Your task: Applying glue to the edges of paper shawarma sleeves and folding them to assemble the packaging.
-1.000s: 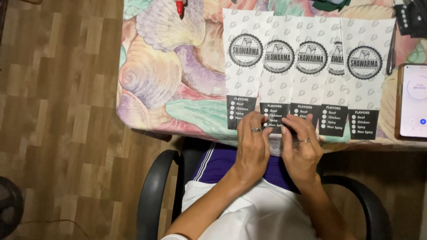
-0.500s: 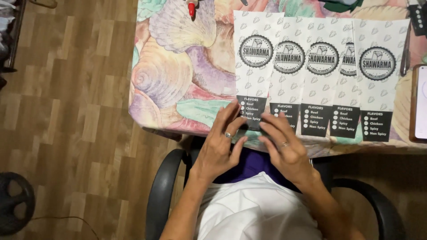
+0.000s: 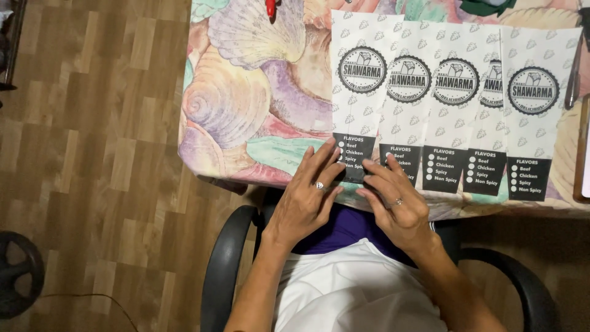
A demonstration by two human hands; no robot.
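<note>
Overlapping paper sleeves side by side on the table, perhaps five, hands at near ends.

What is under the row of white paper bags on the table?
The paper bags lie overlapping on a seashell-print tablecloth, which shows around them. Each bag covers part of its neighbour. The left hand and right hand cover two bags' lower ends. The tabletop itself is hidden.

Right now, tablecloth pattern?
Pastel seashell print on the tablecloth, pinks, purples and greens; head view.
</note>
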